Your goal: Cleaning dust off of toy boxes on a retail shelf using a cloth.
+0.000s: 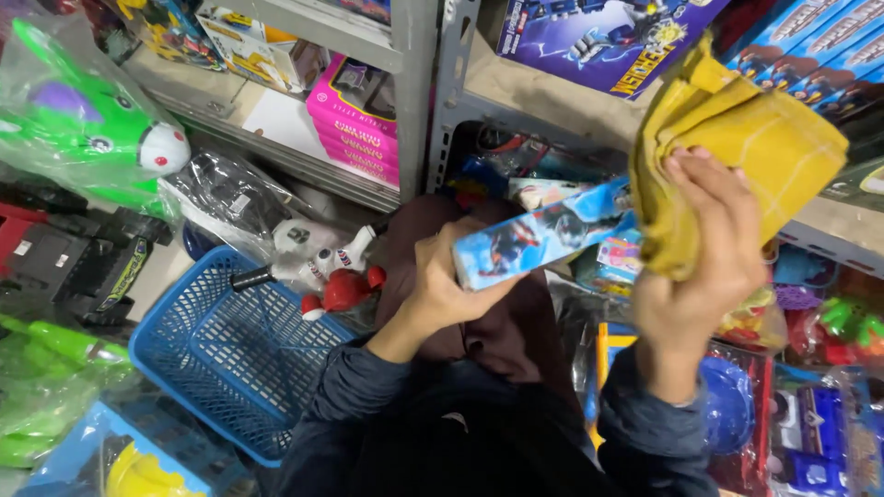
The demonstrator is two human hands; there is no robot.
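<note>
Dark sleeves [368, 405] nearest the lens, raised from the lap. Just beyond, left hand [442, 285] closed around the near end of a long blue box [543, 235], gripping it level at chest height, clear of floor and shelf. Right hand [704, 267] closed on a folded yellow cloth [737, 147], fingers spread over the fabric, pressing it against the far end of the box. Looks like a wiping pass in mid-stroke, cloth and box touching at that end only. Calls, by the look of it, for a steady left grip and firm pressure from the right if the cloth is to travel the box's length.

Lower left, resting on the floor: a blue basket [230, 359], with a red-and-white toy [336, 276] at its far rim. Further left, wrapped in clear plastic: a green toy [83, 120]. Behind, on a grey metal shelf [424, 92]: stacked pink boxes [354, 120], and one level up a large blue carton [599, 37]. More packaged toys crowding the floor at right, too jumbled to tell apart.
</note>
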